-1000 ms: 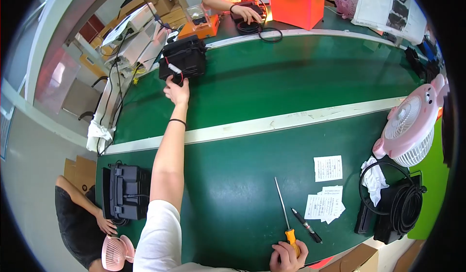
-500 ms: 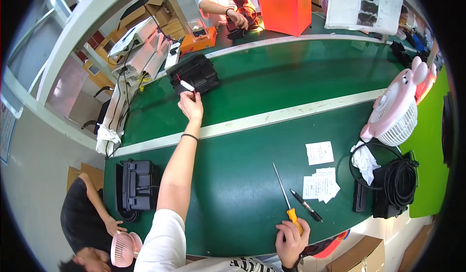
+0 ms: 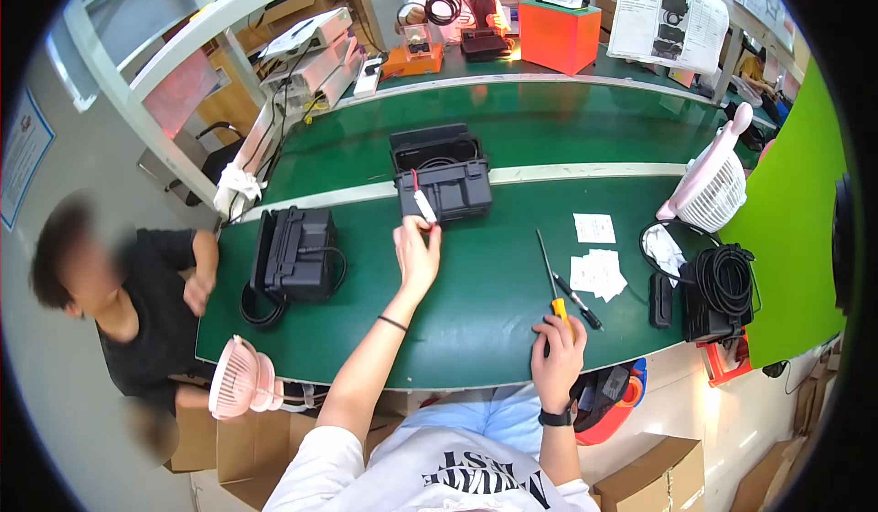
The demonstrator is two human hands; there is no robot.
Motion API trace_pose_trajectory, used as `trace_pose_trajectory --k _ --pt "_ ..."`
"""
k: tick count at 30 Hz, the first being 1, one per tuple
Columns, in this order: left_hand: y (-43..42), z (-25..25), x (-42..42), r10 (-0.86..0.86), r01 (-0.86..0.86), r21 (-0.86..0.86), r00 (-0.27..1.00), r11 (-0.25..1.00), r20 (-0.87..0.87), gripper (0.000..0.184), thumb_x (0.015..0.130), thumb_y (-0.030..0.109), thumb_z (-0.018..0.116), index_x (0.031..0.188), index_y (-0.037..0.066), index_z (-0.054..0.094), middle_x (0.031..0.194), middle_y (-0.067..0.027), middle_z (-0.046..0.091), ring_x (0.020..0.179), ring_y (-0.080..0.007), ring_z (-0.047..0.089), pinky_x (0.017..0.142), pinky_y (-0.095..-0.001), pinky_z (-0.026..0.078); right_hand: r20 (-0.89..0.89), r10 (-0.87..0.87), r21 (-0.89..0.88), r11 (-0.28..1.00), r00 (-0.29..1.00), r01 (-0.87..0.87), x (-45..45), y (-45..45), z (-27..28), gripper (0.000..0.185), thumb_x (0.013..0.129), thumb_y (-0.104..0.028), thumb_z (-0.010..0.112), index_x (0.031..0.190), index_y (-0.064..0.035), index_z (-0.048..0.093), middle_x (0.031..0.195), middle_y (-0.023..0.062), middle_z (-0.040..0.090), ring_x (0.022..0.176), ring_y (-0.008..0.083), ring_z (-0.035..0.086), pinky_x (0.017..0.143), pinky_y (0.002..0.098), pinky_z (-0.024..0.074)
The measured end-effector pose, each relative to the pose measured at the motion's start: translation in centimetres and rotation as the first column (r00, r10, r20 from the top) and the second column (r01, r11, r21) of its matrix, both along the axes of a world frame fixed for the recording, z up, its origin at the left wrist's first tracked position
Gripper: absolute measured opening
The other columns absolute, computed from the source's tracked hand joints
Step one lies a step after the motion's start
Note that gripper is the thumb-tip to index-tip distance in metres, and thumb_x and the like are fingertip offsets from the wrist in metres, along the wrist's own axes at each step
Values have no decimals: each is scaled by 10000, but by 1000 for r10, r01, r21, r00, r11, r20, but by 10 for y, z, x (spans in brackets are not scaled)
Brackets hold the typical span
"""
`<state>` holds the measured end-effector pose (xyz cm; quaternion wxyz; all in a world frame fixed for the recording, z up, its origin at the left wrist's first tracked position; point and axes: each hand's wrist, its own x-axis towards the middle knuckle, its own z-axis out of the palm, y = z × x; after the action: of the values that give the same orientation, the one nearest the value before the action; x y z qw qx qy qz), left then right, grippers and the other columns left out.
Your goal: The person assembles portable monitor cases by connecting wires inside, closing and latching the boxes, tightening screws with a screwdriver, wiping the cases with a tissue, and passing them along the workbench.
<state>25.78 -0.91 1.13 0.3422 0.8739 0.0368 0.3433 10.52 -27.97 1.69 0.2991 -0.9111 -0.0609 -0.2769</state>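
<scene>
My left hand (image 3: 418, 254) is closed at the front edge of an open black case (image 3: 457, 194), which straddles the white strip on the bench. A white tag (image 3: 423, 207) on a red cord lies over the case front, right by my fingertips. Coiled black cable shows inside the case. My right hand (image 3: 558, 355) is closed round the yellow-orange handle of a screwdriver (image 3: 560, 309), whose long shaft points away from me over the bench. Beside it lies a black pen (image 3: 579, 302). Which part of the case my left fingers grip is partly hidden.
Another black case (image 3: 306, 256) with a cable stands at left. Paper slips (image 3: 596, 274), a pink fan (image 3: 709, 187) and a black device with coiled cable (image 3: 718, 288) are at right. A person in black (image 3: 137, 302) sits left; another (image 3: 457, 14) works across the bench.
The open black case has come nearer to me and rightward with my left hand, from the far green section onto the white strip. My right hand stays at the screwdriver. My view has shifted.
</scene>
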Motion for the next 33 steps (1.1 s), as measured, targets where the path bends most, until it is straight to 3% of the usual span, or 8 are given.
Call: trace_pose_trajectory --k 9,11,14,18,25,28,32,33 --pt "-17 105 -138 -24 185 378 919 907 -393 211 886 283 719 947 99 636 889 -74 685 845 -259 666 734 -392 500 18 -10 -20 1000 1000 11 -2 2 -3 161 817 -11 651 951 -92 690 1115 42 668 1183 365 533 972 435 470" --pt "-9 105 -120 -56 2 391 990 920 127 118 866 225 724 928 131 690 892 -26 707 820 -243 667 709 -379 517 24 -18 -19 1000 1000 19 -1 3 -3 156 820 -16 651 949 -93 693 1112 38 673 1185 357 535 978 429 468" --pt "5 105 -69 36 -145 453 970 880 240 360 882 294 717 1165 85 641 1199 -92 660 1131 -282 596 976 -434 432 21 -22 -28 999 1000 23 -1 3 -5 155 823 -19 651 951 -93 696 1110 34 675 1184 354 538 980 425 467" --pt "15 81 -41 -29 51 409 998 911 -59 409 840 366 758 1092 64 650 1054 -112 638 1053 -316 590 968 -453 426 7 -30 -13 999 1000 30 -2 5 -4 161 828 -20 650 962 -92 703 1128 34 678 1196 352 535 984 419 469" --pt "4 58 -126 -326 294 274 942 916 78 402 756 217 835 1059 33 646 990 -139 573 1021 -348 567 1023 -548 408 111 -66 -111 991 992 78 0 3 -3 223 860 -10 623 1064 -69 690 1214 85 667 1303 377 490 1100 463 380" --pt "-3 47 -172 -355 325 265 932 908 73 422 733 221 856 1068 65 653 1004 -109 573 1062 -328 582 1096 -611 343 97 27 223 974 995 -48 -12 13 11 207 895 -26 601 1081 -57 685 1248 107 657 1329 366 479 1118 447 364" --pt "-6 40 -218 -449 424 298 893 855 17 373 722 234 853 1028 109 680 997 -67 581 1071 -302 593 1114 -618 317 76 456 907 338 887 -252 -30 45 20 478 969 -135 526 1412 32 455 1508 176 441 1436 268 374 1191 366 240" --pt "-6 55 -226 -452 434 287 892 854 -5 343 715 254 839 994 117 694 1004 -68 586 1066 -303 595 1096 -604 338 30 463 891 390 886 -234 -34 51 16 527 942 -105 537 1442 17 421 1515 169 419 1445 268 345 1202 381 208"
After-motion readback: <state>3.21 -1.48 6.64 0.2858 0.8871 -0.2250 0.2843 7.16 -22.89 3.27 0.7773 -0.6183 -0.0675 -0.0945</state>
